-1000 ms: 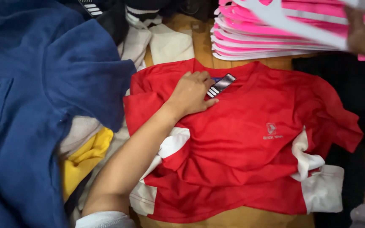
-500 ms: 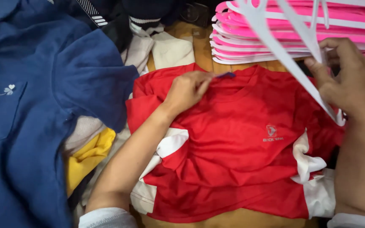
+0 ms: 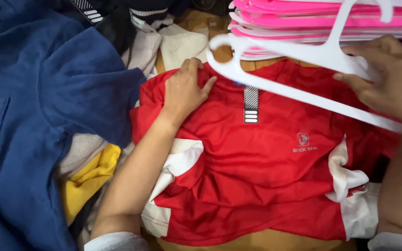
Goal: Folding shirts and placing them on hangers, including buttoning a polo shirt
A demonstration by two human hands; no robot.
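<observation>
At the far left a soft navy blue garment point(image 3: 38, 139) with a small pale embroidered mark lies rumpled over a heap of clothes, with a fold of yellow fabric point(image 3: 87, 179) and a beige knit piece point(image 3: 82, 151) showing just under its right edge. Right of that, a red T-shirt point(image 3: 266, 181) of smooth, slightly shiny cloth with white side panels is spread flat on the wooden surface point(image 3: 252, 242), its collar on the far side and a striped grey tag just below the neckline. The left hand point(image 3: 184, 90) lies open and flat, palm down, fingers loosely together, pressing on the shirt's left shoulder beside the collar. A white plastic hanger point(image 3: 294, 90), thin and smooth with a curved hook, slants over the collar, the hook end near the left fingertips; whether it touches the cloth cannot be told. The right hand point(image 3: 389, 81) is closed around the hanger near its neck and right arm. Beyond it, at the far right, a flat stack of pink hangers point(image 3: 312, 21) with white ones among them rests on the surface
</observation>
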